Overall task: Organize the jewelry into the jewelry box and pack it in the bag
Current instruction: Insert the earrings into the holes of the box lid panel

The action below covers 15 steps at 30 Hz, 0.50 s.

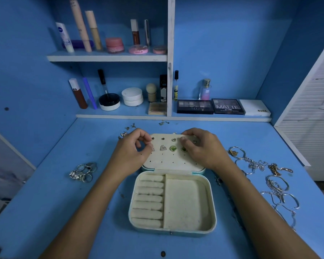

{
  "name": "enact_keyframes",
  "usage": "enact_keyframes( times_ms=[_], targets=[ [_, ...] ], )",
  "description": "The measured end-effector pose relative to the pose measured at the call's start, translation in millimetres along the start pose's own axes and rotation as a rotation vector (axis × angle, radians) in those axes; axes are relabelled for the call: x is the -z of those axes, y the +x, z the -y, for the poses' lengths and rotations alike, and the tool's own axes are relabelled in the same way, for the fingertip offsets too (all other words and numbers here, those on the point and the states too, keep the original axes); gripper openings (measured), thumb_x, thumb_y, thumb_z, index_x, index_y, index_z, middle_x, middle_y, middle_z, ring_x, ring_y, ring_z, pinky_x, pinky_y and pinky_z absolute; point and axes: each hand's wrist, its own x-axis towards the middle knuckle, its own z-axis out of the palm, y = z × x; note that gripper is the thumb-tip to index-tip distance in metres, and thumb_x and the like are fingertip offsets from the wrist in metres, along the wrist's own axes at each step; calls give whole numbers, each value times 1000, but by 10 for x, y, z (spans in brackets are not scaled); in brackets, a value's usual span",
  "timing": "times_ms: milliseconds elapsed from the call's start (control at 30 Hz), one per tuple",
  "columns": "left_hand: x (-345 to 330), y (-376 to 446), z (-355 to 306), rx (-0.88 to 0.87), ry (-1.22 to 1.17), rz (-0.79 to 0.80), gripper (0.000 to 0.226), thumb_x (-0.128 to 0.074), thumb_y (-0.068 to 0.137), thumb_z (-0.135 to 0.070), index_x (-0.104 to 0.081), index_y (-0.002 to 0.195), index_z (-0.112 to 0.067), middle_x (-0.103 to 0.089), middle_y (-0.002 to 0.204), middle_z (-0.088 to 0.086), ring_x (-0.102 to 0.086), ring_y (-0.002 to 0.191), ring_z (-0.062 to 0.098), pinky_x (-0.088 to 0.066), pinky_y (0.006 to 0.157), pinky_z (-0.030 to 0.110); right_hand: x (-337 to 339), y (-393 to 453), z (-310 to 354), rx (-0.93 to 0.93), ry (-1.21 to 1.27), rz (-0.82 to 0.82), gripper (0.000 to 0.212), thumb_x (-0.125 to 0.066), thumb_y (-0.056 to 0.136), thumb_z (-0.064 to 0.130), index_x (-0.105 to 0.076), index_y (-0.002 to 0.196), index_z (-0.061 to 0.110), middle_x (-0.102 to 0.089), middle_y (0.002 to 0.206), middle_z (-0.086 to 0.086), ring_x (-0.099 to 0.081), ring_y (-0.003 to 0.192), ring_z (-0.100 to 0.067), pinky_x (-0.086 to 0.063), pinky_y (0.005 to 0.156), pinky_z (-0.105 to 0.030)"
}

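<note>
The jewelry box (172,200) lies open on the blue desk (64,212) and serves as the landmark for all positions below.

Left of the box, well apart from it, a cluster of silver rings (84,171) rests on the desk. Beyond the box's far-left corner, several small loose earrings (126,130) lie scattered.

The left hand (133,150) rests at the left edge of the box's opened lid panel (173,156). Its fingers (145,142) are curled, thumb and index tip pinched close together at a triangular stud; whether they actually grip it cannot be told.

The lid panel is perforated with peg holes and carries a triangular earring (163,148) and a green square earring (173,148) in its middle row, plus a small heart stud (173,140) in the far row.

The near half of the box holds ring rolls (149,199) on its left side and an open compartment (183,202) on its right side.

The right hand (204,148) rests on the right part of the lid panel, fingers bent downward onto the panel, partly covering a second green earring (184,149). Whether they hold anything cannot be told.

Right of the box, bracelets and chains (269,176) in silver and gold lie spread across the desk.

Beyond the box, shelves (108,57) carry cosmetics and eyeshadow palettes (210,106).
</note>
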Motion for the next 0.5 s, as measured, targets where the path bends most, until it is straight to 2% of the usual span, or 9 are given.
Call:
enact_keyframes(
  times_ms=[67,267,500],
  targets=[
    [-8,4,6,3,-2,-13,18,-71,85,-13,-60,83,-27,-60,80,-33,-50,77,8,-40,71,10,-5,6,-6,-4,6,-2,20,-61,95,40,-69,107,26,-70,101,6,-61,100,-15,-50,88,-31],
    [-3,-18,-18,19,-47,-29,17,-72,86,-12,-62,84,-25,-62,79,-13,-53,75,4,-43,70,9,13,-11,29,11,10,-20,20,-61,95,38,-69,108,25,-69,99,7,-61,96,-14,-50,84,-30],
    [84,-106,-105,93,-99,-107,15,-65,92,-14,-62,89,-28,-67,91,-16,-61,88,-1,-42,75,5,81,-52,97,38,30,-42,21,-61,95,42,-67,110,29,-68,100,9,-61,95,-15,-51,83,-31]
  ],
)
